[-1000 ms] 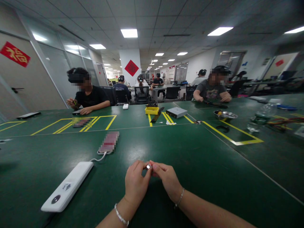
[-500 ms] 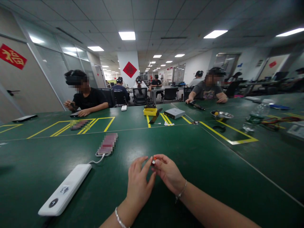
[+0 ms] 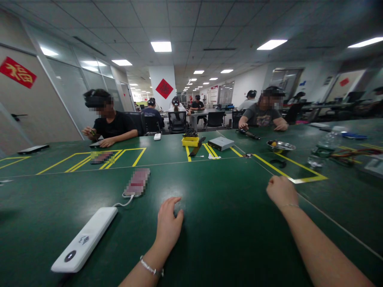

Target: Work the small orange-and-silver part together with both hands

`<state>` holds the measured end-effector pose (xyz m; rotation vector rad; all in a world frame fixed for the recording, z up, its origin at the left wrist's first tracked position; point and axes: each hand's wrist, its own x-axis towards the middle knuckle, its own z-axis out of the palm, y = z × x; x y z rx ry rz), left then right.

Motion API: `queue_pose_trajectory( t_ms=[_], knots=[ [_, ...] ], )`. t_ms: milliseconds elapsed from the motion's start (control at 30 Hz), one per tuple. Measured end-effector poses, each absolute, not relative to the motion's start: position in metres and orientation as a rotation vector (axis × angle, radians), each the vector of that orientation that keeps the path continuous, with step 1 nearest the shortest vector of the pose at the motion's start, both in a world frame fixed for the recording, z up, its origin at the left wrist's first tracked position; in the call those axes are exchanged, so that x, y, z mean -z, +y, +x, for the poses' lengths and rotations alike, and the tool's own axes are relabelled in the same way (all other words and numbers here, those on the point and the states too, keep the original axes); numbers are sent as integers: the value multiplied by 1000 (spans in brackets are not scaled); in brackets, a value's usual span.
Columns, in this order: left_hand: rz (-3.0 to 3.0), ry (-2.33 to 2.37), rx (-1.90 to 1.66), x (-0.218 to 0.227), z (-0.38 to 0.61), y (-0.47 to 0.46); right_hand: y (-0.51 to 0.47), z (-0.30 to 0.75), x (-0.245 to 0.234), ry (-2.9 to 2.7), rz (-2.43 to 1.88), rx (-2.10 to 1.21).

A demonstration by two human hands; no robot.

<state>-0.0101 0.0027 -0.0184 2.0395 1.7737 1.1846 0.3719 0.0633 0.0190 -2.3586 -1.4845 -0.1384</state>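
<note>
My left hand is over the green table, palm down, its thumb and fingers apart and nothing in them. To the right, my right hand is curled closed near the corner of a yellow tape outline. Its fingertips are turned away, so I cannot make out what is in it. Beyond that hand lie a black curved piece and a shiny metal bowl with something yellow in it. Nearest my left hand is a phone, joined by a white cable to a white power bank.
A yellow basket with black cables and a grey box stand across the table. A clear bottle and coloured wires are at the right. Two people sit opposite, a person's hand beside a dark tool.
My hands were together around a small orange and white piece. My right hand has swung away to the right, and the piece no longer shows. My left hand stays near its spot.
</note>
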Motion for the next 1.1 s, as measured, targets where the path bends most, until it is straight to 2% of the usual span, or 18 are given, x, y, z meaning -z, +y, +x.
queue_pose_trajectory(
  t_ms=[100,267,333,467,567,633,800,933,1000,1100],
  knots=[
    [1988,1778,-1143,18,-10,4,54,417,-10,-1297,-2605,-62],
    [1966,1762,-1080,17,-9,3,43,434,-4,-1119,-2712,-253],
    [1969,1746,-1051,17,-9,2,43,429,-4,-1053,-2734,-194],
    [1990,1669,-998,14,-8,1,46,406,-7,-1030,-2649,162],
    [1990,1653,-951,12,-6,-1,53,369,-13,-1305,-2404,432],
    [1995,1657,-905,10,-5,-2,56,331,-16,-1602,-2185,463],
    [2140,1691,-749,10,0,-5,39,223,-8,-2314,-1636,28],
    [2251,1753,-567,12,3,-7,15,179,3,-2727,-1279,-346],
    [2272,1751,-514,13,3,-8,15,181,0,-2771,-1252,-400],
    [2269,1753,-501,13,3,-8,31,213,-12,-2621,-1439,-228]
  ],
)
